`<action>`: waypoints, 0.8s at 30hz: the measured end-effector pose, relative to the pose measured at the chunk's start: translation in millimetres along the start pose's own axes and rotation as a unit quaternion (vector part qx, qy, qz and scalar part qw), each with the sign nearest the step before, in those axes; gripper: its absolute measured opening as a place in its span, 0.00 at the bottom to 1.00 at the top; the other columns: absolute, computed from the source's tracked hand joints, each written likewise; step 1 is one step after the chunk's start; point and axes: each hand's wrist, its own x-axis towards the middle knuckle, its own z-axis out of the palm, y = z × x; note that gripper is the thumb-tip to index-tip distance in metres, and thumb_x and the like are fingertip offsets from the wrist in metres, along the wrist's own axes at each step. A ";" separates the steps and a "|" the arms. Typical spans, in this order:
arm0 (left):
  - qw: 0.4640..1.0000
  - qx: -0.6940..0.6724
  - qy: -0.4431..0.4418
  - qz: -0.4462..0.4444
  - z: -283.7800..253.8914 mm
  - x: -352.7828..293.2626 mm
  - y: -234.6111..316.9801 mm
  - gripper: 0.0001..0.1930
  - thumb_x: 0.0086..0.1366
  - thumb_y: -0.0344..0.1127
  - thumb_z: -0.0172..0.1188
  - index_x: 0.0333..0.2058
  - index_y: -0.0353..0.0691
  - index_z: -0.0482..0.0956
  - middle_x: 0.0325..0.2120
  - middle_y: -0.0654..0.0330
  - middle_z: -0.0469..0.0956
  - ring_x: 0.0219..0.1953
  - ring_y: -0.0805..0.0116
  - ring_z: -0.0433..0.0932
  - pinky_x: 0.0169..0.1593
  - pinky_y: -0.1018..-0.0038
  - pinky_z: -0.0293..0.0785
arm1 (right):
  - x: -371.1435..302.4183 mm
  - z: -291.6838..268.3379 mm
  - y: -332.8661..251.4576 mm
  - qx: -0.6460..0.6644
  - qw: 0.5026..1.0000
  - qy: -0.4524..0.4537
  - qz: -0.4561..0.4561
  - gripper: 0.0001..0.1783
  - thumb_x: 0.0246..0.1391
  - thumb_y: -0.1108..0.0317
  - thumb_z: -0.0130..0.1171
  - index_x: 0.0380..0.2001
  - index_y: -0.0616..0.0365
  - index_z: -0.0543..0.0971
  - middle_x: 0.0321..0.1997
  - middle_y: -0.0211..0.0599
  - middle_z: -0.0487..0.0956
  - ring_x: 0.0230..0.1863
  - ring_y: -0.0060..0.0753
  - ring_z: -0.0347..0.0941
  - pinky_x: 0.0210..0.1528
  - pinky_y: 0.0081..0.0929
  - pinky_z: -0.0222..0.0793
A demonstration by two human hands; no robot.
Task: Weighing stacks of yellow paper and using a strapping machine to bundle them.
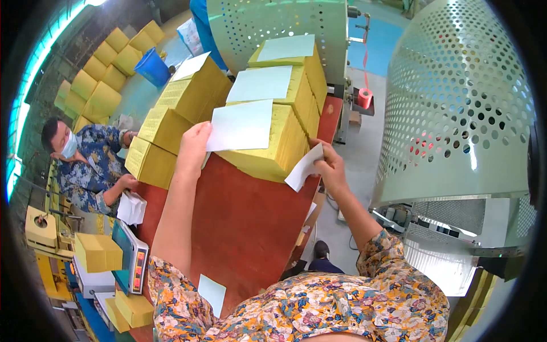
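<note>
My left hand is closed on the left edge of a white sheet of paper, which lies on top of the nearest yellow paper stack. Beside that stack's right front corner, my right hand pinches a second piece of white paper, which hangs bent from the fingers. Two more yellow stacks stand behind, topped by a pale sheet and a farther pale sheet. All of them rest on a red-brown table.
Left of my stacks runs another row of yellow stacks, where a masked co-worker handles white paper. A scale bears a yellow block. A loose sheet lies near me. Perforated metal guards stand at the right.
</note>
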 end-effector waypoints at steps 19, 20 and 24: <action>0.864 0.352 0.032 0.358 71.6 -1.6 32.9 0.11 0.60 0.31 0.59 0.42 0.35 0.80 0.42 0.52 0.78 0.47 0.51 0.75 0.52 0.62 0.70 | 22.1 -0.1 22.0 -0.096 0.992 0.031 -0.069 0.11 0.44 0.77 0.47 0.33 0.69 0.74 0.34 0.35 0.72 0.36 0.28 0.67 0.39 0.23 0.64; 0.856 0.341 0.050 0.386 74.6 0.8 28.8 0.10 0.59 0.30 0.60 0.39 0.36 0.81 0.39 0.53 0.78 0.44 0.53 0.76 0.50 0.63 0.71 | 25.1 -0.5 24.4 -0.061 0.996 0.034 -0.064 0.08 0.45 0.76 0.48 0.31 0.66 0.72 0.28 0.30 0.67 0.31 0.24 0.63 0.33 0.24 0.60; 0.906 0.248 -0.018 0.344 59.5 -5.1 18.4 0.10 0.57 0.27 0.59 0.39 0.37 0.81 0.39 0.54 0.78 0.44 0.55 0.76 0.50 0.65 0.71 | 15.2 -8.4 26.0 -0.036 0.998 -0.021 0.037 0.10 0.44 0.75 0.49 0.33 0.63 0.74 0.27 0.26 0.68 0.31 0.19 0.63 0.34 0.22 0.61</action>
